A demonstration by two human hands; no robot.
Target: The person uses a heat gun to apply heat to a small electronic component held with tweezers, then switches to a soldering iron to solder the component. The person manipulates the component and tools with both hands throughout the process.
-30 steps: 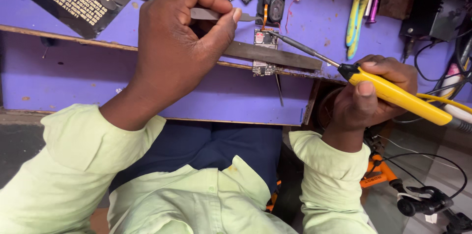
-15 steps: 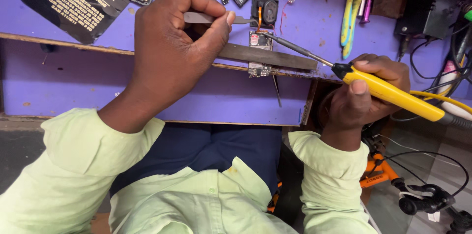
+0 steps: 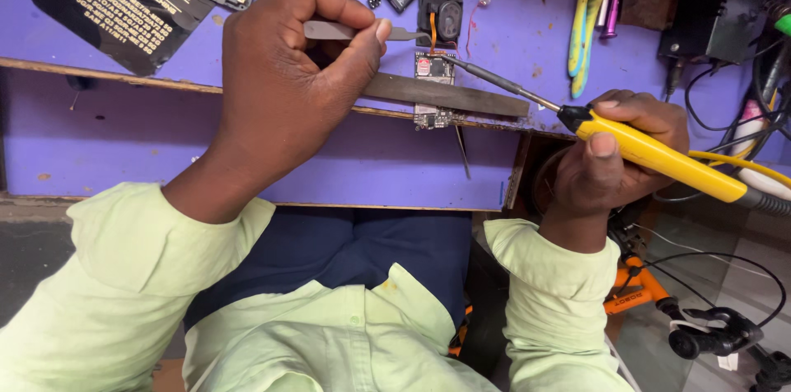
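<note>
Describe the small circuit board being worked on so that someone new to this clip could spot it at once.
Start at the purple workbench and follow its front edge to the dark flat bar lying along it. The small circuit board sits under that bar, between the left hand with grey tweezers and the right hand with the yellow soldering iron. Only this part has the iron's tip on it.

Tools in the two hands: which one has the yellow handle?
The soldering iron in the right hand; the left hand holds plain grey tweezers.
</note>
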